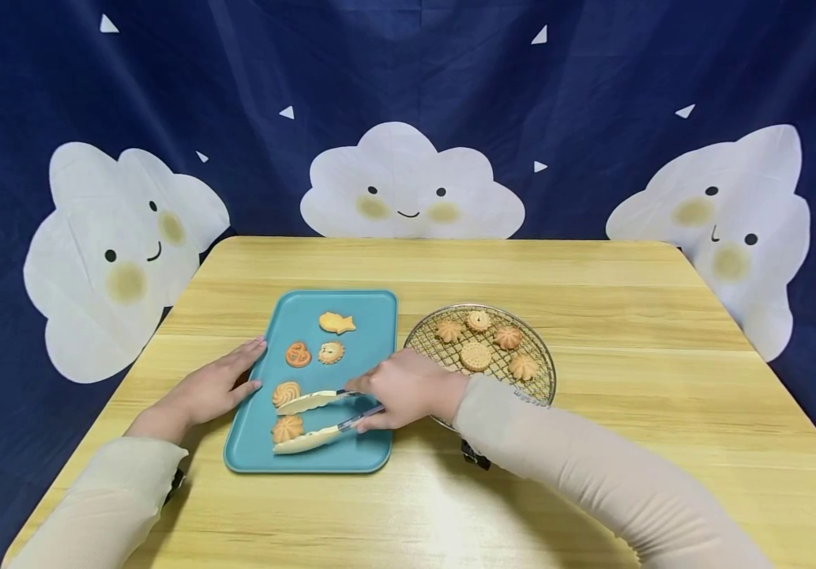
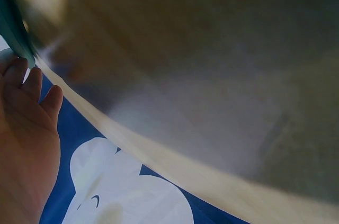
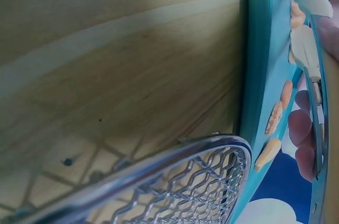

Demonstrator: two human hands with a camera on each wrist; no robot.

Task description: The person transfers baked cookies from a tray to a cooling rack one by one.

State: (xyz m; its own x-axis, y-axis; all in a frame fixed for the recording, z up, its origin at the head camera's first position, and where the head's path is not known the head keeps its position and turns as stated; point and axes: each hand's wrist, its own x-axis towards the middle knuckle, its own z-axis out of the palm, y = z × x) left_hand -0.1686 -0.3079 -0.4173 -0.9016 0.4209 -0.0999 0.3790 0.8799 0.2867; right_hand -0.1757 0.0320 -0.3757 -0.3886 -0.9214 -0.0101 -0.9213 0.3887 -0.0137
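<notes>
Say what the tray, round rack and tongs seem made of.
Tray: probably matte plastic, evenly teal with smooth rounded edges.
Round rack: metal; its wire mesh and rim shine.
Tongs: likely polished metal arms, glinting; dull cream ends, perhaps silicone or plastic.

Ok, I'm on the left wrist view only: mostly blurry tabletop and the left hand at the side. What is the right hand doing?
Observer: The right hand grips a pair of tongs.

Operator: Are they open or closed?

Observer: Open; the head view shows a ridged cookie on the blue-green tray between their arms. I can't tell whether they touch it.

Operator: And what's to the right of that tray?

Observer: A round wire rack with five cookies in sight; the right hand and sleeve hide part of it.
</notes>
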